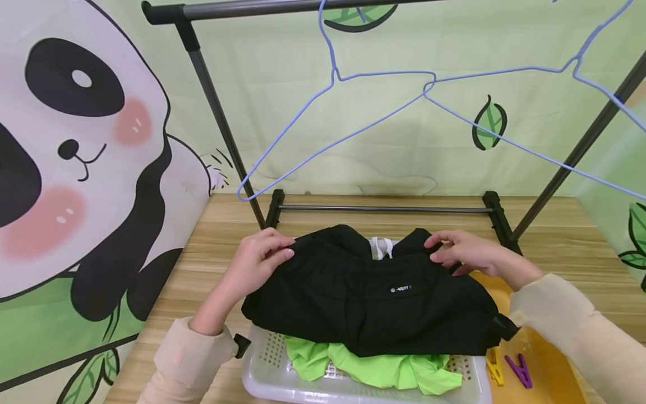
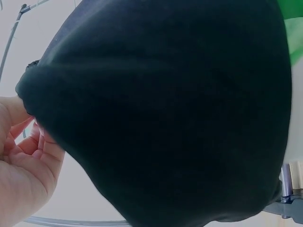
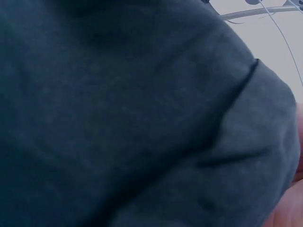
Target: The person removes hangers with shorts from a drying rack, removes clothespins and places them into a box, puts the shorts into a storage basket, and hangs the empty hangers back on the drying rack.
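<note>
A pair of black shorts [image 1: 383,314] with a white drawstring [image 1: 382,248] and small white lettering is spread above a white basket [image 1: 262,350]. My left hand [image 1: 259,259] pinches its upper left edge; in the left wrist view the dark cloth fills most of the picture beside that hand [image 2: 33,163]. At the upper right edge, my right hand [image 1: 466,253] grips the cloth with bent fingers. The right wrist view is mostly covered by the shorts [image 3: 142,104], with only a strip of the hand showing. Bright green cloth [image 1: 373,365] lies in the basket beneath.
A black rack [image 1: 217,106] stands behind, with two blue wire hangers [image 1: 328,140] from its top bar. An orange tray [image 1: 547,359] at right holds a yellow clothespin [image 1: 495,367] and a purple clothespin [image 1: 520,370]. A panda-printed backdrop [image 1: 187,168] borders the wooden surface [image 1: 202,269].
</note>
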Motion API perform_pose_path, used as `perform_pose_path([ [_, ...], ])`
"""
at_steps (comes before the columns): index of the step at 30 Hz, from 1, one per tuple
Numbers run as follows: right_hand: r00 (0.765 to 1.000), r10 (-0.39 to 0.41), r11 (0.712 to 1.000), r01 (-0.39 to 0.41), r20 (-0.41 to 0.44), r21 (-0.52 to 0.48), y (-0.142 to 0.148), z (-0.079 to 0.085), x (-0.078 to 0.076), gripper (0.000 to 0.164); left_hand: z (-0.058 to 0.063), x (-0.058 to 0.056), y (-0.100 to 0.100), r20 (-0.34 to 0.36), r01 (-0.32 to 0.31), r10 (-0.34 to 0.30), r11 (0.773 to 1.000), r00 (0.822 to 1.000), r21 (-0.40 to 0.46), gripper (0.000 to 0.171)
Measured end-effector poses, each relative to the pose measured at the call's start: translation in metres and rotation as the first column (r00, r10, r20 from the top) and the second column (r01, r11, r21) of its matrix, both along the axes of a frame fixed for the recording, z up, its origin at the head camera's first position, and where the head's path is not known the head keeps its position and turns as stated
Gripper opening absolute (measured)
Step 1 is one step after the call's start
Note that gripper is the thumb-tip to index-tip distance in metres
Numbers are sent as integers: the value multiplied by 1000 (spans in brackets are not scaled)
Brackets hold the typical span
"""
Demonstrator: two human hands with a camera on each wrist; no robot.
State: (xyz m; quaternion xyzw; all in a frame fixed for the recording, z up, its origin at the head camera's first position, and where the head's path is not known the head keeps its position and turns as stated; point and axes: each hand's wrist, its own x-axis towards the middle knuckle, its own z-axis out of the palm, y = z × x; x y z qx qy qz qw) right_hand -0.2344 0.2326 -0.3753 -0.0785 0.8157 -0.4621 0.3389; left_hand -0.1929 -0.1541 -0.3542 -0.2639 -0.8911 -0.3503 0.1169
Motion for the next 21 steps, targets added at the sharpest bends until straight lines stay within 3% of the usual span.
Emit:
perform_pose_path([
  [15,999,-27,996,30,35,-80,-6,3,4,62,2,0,3,-58,25,-21,998,998,60,14],
  [21,1000,4,992,-5,-7,-125,-14,10,11,52,4,2,6,-94,38,-28,994,995,99,13],
])
